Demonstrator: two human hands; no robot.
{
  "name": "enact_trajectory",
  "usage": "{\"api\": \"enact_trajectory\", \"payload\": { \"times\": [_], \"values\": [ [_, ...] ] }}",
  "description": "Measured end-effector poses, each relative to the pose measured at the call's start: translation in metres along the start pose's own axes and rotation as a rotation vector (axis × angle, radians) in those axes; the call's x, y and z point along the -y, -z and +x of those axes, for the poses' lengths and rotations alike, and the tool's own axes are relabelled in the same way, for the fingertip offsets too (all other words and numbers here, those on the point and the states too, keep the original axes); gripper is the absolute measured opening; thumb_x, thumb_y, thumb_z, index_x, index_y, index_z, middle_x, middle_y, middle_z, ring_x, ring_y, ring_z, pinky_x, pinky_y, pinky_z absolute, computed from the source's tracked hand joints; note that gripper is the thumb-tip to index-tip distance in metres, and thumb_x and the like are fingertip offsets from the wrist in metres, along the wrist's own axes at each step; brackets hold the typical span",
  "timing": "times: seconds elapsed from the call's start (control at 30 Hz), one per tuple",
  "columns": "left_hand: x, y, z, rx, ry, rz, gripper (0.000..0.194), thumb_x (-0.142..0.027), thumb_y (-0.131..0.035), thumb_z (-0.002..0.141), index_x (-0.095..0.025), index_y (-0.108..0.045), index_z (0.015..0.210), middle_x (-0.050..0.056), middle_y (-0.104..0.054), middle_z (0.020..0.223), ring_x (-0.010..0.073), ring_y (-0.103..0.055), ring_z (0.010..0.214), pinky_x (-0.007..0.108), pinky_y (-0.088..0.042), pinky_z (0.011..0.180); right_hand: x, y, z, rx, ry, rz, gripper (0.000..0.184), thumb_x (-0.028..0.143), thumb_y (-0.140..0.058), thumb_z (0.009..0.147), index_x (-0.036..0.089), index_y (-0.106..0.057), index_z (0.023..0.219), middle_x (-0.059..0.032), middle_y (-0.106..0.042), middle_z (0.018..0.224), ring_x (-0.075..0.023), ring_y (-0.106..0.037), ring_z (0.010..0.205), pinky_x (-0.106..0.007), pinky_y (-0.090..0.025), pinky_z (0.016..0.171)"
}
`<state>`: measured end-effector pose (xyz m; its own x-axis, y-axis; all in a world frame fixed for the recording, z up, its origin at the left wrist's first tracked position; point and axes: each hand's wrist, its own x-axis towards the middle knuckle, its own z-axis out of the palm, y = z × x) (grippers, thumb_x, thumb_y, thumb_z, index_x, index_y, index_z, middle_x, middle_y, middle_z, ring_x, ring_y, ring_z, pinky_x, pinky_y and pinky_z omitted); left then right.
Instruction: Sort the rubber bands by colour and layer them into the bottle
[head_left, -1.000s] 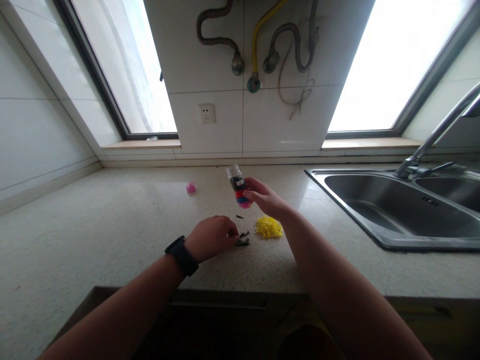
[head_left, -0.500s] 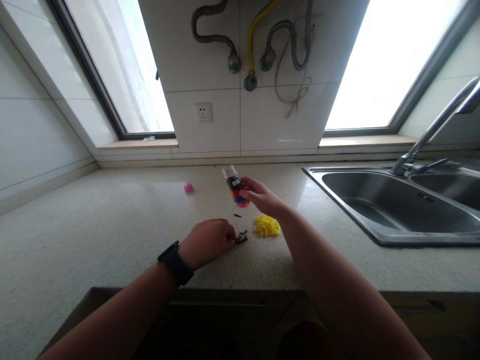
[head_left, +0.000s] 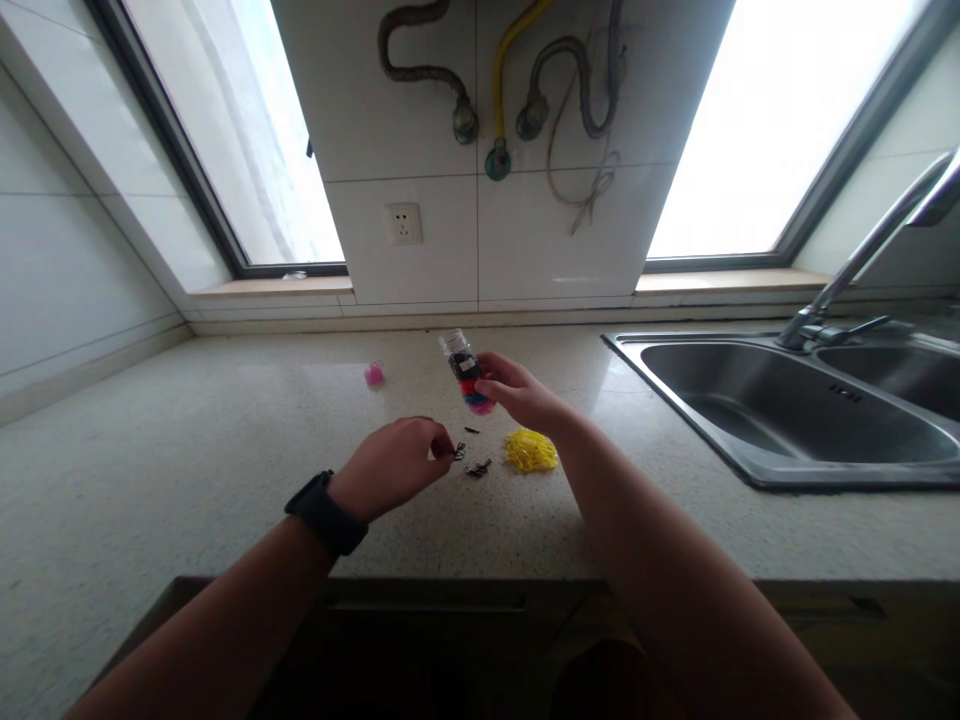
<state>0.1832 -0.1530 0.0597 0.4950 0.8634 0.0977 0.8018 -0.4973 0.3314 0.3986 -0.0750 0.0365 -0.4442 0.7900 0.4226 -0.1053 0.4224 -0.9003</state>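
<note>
My right hand (head_left: 517,390) grips a clear plastic bottle (head_left: 466,368), tilted with its open mouth toward the back left. Layers of black, red, blue and pink small bands fill its lower part. Between the thumb and fingertips of my left hand (head_left: 397,455) are a few small black rubber bands (head_left: 459,452), just above the counter. A small pile of black bands (head_left: 478,468) lies to the right of that hand, and a stray black piece (head_left: 471,430) sits behind it. Beneath my right wrist is a heap of yellow bands (head_left: 531,451).
A pink cap (head_left: 373,374) lies on the speckled counter (head_left: 187,450) toward the back left. On the right is a steel double sink (head_left: 757,400) with a faucet (head_left: 840,270). The tiled wall behind carries hoses and a socket (head_left: 405,223).
My left hand has risen slightly and moved left from the black pile, with some black bands now in its fingertips. The bottle stays nearly where it was in my right hand.
</note>
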Motion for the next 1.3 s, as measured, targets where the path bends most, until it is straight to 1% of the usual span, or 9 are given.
{"api": "enact_trajectory", "payload": {
  "times": [0.13, 0.23, 0.33, 0.47, 0.63, 0.87, 0.97, 1.1, 1.3],
  "values": [
    [-0.003, -0.006, 0.007, 0.023, -0.100, -0.055, 0.018, -0.032, -0.061, 0.085, -0.022, -0.074, 0.089, 0.004, -0.073, 0.092, 0.0194, -0.064, 0.081, 0.030, -0.045, 0.071, 0.000, 0.000, 0.000, 0.008, 0.000, 0.011, 0.031, 0.027, -0.064, 0.084, 0.016, -0.057, 0.112, -0.0046, -0.066, 0.090, -0.0146, -0.061, 0.078, -0.028, -0.052, 0.065],
    [-0.005, -0.014, 0.014, 0.061, -0.164, -0.054, 0.017, -0.033, -0.062, 0.085, -0.024, -0.075, 0.090, 0.003, -0.073, 0.088, 0.0189, -0.063, 0.079, 0.030, -0.044, 0.068, 0.002, -0.001, 0.000, -0.004, -0.007, 0.003, 0.031, 0.027, -0.064, 0.083, 0.016, -0.058, 0.112, -0.0049, -0.066, 0.091, -0.0150, -0.062, 0.079, -0.028, -0.052, 0.065],
    [-0.006, -0.020, 0.019, 0.095, -0.213, -0.039, 0.018, -0.034, -0.063, 0.086, -0.025, -0.076, 0.094, 0.002, -0.073, 0.090, 0.0191, -0.063, 0.081, 0.029, -0.044, 0.069, 0.004, -0.001, 0.000, -0.014, -0.010, -0.001, 0.031, 0.026, -0.064, 0.083, 0.017, -0.058, 0.112, -0.0048, -0.066, 0.090, -0.0154, -0.062, 0.079, -0.029, -0.053, 0.066],
    [-0.005, -0.023, 0.021, 0.089, -0.224, 0.002, 0.020, -0.034, -0.064, 0.085, -0.027, -0.075, 0.101, 0.002, -0.072, 0.097, 0.0204, -0.064, 0.088, 0.031, -0.046, 0.074, 0.005, -0.001, 0.000, -0.011, -0.017, 0.008, 0.032, 0.025, -0.064, 0.083, 0.017, -0.057, 0.113, -0.0045, -0.066, 0.089, -0.0156, -0.062, 0.080, -0.029, -0.053, 0.068],
    [-0.005, -0.023, 0.023, 0.094, -0.201, 0.006, 0.033, -0.035, -0.064, 0.085, -0.024, -0.071, 0.115, 0.004, -0.073, 0.101, 0.0221, -0.066, 0.092, 0.034, -0.047, 0.081, 0.004, 0.000, 0.000, -0.012, -0.006, 0.005, 0.032, 0.025, -0.064, 0.083, 0.017, -0.058, 0.113, -0.0051, -0.067, 0.091, -0.0160, -0.062, 0.081, -0.029, -0.053, 0.069],
    [-0.009, -0.021, 0.025, 0.157, -0.230, -0.047, 0.038, -0.035, -0.067, 0.082, -0.019, -0.072, 0.117, 0.008, -0.073, 0.100, 0.0228, -0.066, 0.091, 0.034, -0.049, 0.084, 0.005, 0.000, 0.000, -0.008, -0.007, 0.028, 0.031, 0.025, -0.064, 0.083, 0.017, -0.058, 0.112, -0.0045, -0.066, 0.090, -0.0158, -0.063, 0.080, -0.029, -0.054, 0.067],
    [-0.012, -0.021, 0.025, 0.163, -0.255, -0.061, 0.033, -0.031, -0.065, 0.084, -0.020, -0.073, 0.114, 0.007, -0.072, 0.097, 0.0210, -0.066, 0.088, 0.032, -0.049, 0.082, 0.004, 0.000, 0.000, -0.006, -0.004, 0.031, 0.031, 0.025, -0.064, 0.083, 0.017, -0.057, 0.112, -0.0049, -0.067, 0.090, -0.0157, -0.063, 0.080, -0.029, -0.054, 0.067],
    [-0.013, -0.026, 0.026, 0.140, -0.300, -0.044, 0.022, -0.024, -0.062, 0.086, -0.021, -0.077, 0.102, 0.005, -0.073, 0.092, 0.0192, -0.065, 0.083, 0.030, -0.048, 0.080, 0.003, 0.001, 0.000, -0.003, 0.004, 0.024, 0.030, 0.024, -0.063, 0.084, 0.017, -0.057, 0.113, -0.0054, -0.067, 0.091, -0.0154, -0.063, 0.079, -0.028, -0.054, 0.066],
    [-0.009, -0.032, 0.025, 0.105, -0.294, -0.063, 0.019, -0.022, -0.061, 0.086, -0.019, -0.078, 0.095, 0.005, -0.076, 0.089, 0.0186, -0.067, 0.081, 0.030, -0.048, 0.079, 0.005, 0.001, 0.000, -0.002, -0.001, 0.032, 0.031, 0.025, -0.064, 0.083, 0.017, -0.057, 0.112, -0.0053, -0.067, 0.091, -0.0153, -0.063, 0.079, -0.029, -0.054, 0.066]
  ]
}}
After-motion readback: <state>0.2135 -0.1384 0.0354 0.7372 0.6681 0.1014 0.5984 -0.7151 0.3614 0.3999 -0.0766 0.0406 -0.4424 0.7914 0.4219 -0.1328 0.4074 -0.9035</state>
